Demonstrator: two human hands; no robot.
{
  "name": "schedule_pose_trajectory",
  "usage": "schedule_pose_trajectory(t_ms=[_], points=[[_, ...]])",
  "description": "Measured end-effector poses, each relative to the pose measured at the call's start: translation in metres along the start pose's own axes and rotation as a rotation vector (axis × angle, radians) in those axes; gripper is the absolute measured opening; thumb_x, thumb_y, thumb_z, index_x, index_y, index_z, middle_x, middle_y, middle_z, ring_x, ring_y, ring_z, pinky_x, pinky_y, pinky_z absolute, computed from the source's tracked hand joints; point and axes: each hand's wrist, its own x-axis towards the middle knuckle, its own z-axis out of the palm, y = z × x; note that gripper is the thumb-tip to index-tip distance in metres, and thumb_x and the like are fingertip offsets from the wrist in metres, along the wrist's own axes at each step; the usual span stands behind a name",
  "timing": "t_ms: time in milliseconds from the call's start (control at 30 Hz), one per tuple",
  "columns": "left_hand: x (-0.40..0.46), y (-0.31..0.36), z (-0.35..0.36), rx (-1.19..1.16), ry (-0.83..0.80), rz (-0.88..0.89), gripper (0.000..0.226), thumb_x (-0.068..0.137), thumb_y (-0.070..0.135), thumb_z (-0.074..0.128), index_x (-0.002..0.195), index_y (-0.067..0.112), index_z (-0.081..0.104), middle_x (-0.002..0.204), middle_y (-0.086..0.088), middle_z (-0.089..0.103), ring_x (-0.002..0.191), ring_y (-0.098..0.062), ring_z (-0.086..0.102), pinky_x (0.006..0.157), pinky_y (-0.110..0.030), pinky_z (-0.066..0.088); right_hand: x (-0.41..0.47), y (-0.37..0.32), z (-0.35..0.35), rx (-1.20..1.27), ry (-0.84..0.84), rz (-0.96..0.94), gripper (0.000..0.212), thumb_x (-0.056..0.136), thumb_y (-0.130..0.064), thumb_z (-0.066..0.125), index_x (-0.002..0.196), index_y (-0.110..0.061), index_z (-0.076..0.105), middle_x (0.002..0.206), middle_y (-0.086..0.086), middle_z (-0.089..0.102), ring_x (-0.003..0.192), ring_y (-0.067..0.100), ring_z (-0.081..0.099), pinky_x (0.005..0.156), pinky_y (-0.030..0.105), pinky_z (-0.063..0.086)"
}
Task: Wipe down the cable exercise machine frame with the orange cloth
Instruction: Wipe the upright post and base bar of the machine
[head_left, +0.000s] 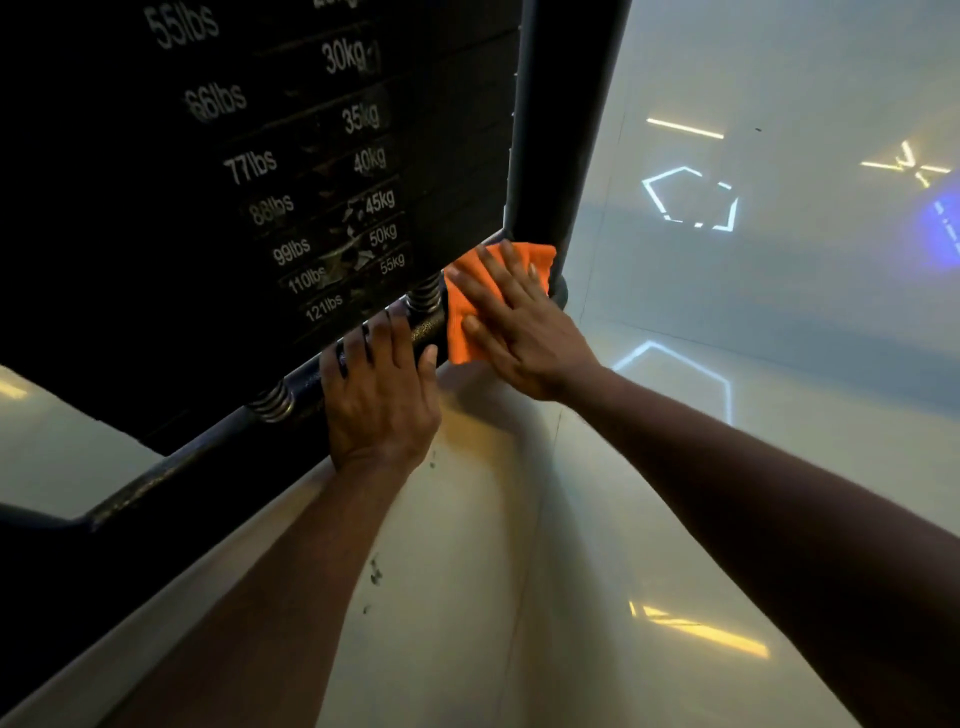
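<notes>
The black cable machine frame (566, 104) fills the upper left, with its upright post meeting a low horizontal bar (197, 460) near the floor. An orange cloth (460, 312) lies over the corner where bar and post join. My right hand (519, 322) presses flat on the cloth, fingers spread, covering most of it. To the left of the cloth, my left hand (382, 400) curls over the horizontal bar, gripping it.
The black weight stack (311, 171) with white lbs and kg labels stands just behind the bar, on two coil springs (272, 402). A glossy pale floor (597, 571) reflects ceiling lights to the right and below.
</notes>
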Motion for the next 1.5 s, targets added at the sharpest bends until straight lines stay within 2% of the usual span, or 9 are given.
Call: schedule_pose_trajectory(t_ms=[167, 367, 533, 667, 833, 1033, 1200, 1333, 1500], points=[[-0.001, 0.000, -0.002, -0.005, -0.004, -0.005, 0.065, 0.117, 0.049, 0.018, 0.164, 0.006, 0.026, 0.158, -0.018, 0.044, 0.141, -0.037, 0.046, 0.119, -0.056, 0.033, 0.010, 0.022, -0.015, -0.037, -0.013, 0.045, 0.064, 0.115, -0.060, 0.029, 0.173, -0.042, 0.007, 0.183, -0.007, -0.002, 0.165, 0.015, -0.015, 0.134, 0.063, 0.013], [0.000, 0.000, -0.001, -0.008, 0.002, -0.011, 0.066, 0.116, 0.051, 0.021, 0.163, 0.006, 0.030, 0.157, -0.017, 0.046, 0.141, -0.037, 0.047, 0.118, -0.056, 0.034, 0.003, 0.004, 0.000, 0.034, 0.002, 0.017, 0.063, 0.117, -0.056, 0.033, 0.173, -0.042, 0.009, 0.182, -0.009, -0.005, 0.166, 0.019, -0.018, 0.132, 0.060, 0.004], [0.001, 0.000, -0.001, 0.002, 0.003, -0.008, 0.067, 0.116, 0.053, 0.020, 0.164, 0.006, 0.030, 0.158, -0.016, 0.046, 0.143, -0.036, 0.046, 0.120, -0.054, 0.033, 0.015, 0.023, -0.020, 0.021, -0.001, 0.077, 0.064, 0.115, -0.055, 0.037, 0.172, -0.042, 0.014, 0.182, -0.007, 0.005, 0.167, 0.017, -0.007, 0.130, 0.064, 0.025], [0.001, 0.000, 0.000, -0.005, 0.027, -0.012, 0.065, 0.116, 0.052, 0.024, 0.162, 0.007, 0.034, 0.156, -0.016, 0.049, 0.140, -0.036, 0.048, 0.118, -0.055, 0.034, 0.004, 0.002, 0.003, 0.067, 0.014, 0.013, 0.064, 0.115, -0.055, 0.035, 0.173, -0.041, 0.012, 0.183, -0.006, -0.002, 0.165, 0.019, -0.017, 0.132, 0.059, 0.005], [0.002, 0.001, 0.001, -0.003, 0.008, -0.001, 0.067, 0.116, 0.054, 0.019, 0.163, 0.008, 0.031, 0.156, -0.016, 0.047, 0.142, -0.035, 0.047, 0.119, -0.053, 0.032, 0.012, 0.030, -0.022, -0.001, -0.033, 0.035, 0.072, 0.112, -0.051, 0.047, 0.173, -0.042, 0.009, 0.183, -0.006, 0.000, 0.168, 0.021, -0.007, 0.131, 0.064, 0.023], [0.001, -0.001, 0.001, -0.009, 0.011, -0.011, 0.066, 0.116, 0.053, 0.020, 0.162, 0.007, 0.032, 0.156, -0.016, 0.049, 0.140, -0.036, 0.049, 0.118, -0.055, 0.033, 0.001, 0.004, -0.006, 0.056, -0.045, -0.043, 0.068, 0.114, -0.049, 0.043, 0.173, -0.041, 0.011, 0.181, -0.009, -0.006, 0.166, 0.021, -0.019, 0.130, 0.059, 0.004], [0.001, -0.001, 0.000, -0.017, 0.001, -0.006, 0.067, 0.116, 0.053, 0.018, 0.162, 0.007, 0.032, 0.156, -0.016, 0.048, 0.140, -0.036, 0.048, 0.118, -0.055, 0.033, 0.028, 0.014, -0.027, 0.033, -0.079, 0.101, 0.064, 0.113, -0.059, 0.034, 0.172, -0.038, 0.019, 0.182, -0.001, 0.010, 0.169, 0.027, -0.001, 0.130, 0.067, 0.024], [0.001, -0.002, 0.002, -0.039, 0.019, -0.017, 0.066, 0.116, 0.052, 0.022, 0.162, 0.006, 0.034, 0.154, -0.017, 0.050, 0.138, -0.037, 0.050, 0.117, -0.056, 0.034, 0.011, -0.013, -0.015, 0.067, -0.076, 0.064, 0.066, 0.114, -0.045, 0.049, 0.172, -0.039, 0.018, 0.183, -0.002, 0.006, 0.168, 0.029, -0.005, 0.129, 0.066, 0.012], [0.001, -0.003, -0.004, -0.046, -0.044, 0.009, 0.066, 0.115, 0.052, 0.026, 0.162, 0.006, 0.030, 0.157, -0.017, 0.044, 0.143, -0.038, 0.044, 0.120, -0.057, 0.031, 0.011, -0.025, -0.037, 0.062, -0.091, 0.154, 0.088, 0.099, -0.010, 0.075, 0.171, -0.033, 0.030, 0.181, 0.003, 0.017, 0.168, 0.030, 0.009, 0.133, 0.062, 0.019]])
